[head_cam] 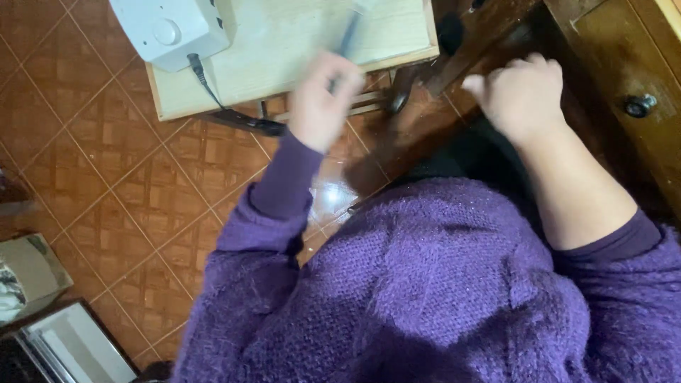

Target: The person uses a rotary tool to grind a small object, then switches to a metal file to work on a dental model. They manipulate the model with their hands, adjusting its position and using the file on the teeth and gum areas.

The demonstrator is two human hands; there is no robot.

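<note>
My left hand [320, 99] is blurred, fingers wrapped round a thin dark tool [347, 34] — looks like a pen or small screwdriver, can't tell which. The tool sticks up out of my fist and its far end lies over the pale wooden board [298, 42]; whether the tip touches the board I can't tell. My hand itself sits at the board's near edge, over the slats of the stand beneath. My right hand [521, 96] is curled into a loose fist, knuckles up, over the dark wooden furniture [624, 57] on the right; can't see anything in it, fingers tucked under so contents are hidden. A round dark knob [640, 105] sits on that furniture just right of the fist, apart from it. A white machine [167, 28] stands on the board's left corner, round dial facing me, black cable [213, 96] plugged in at its lower edge and trailing off the board toward the floor. Both arms in purple sweater [425, 284] sleeves, right one pushed up to the forearm. The floor [106, 177] is brown tile. A grey box [28, 273] and a metallic tray-like thing [67, 347] sit at lower left, well away from both hands
</note>
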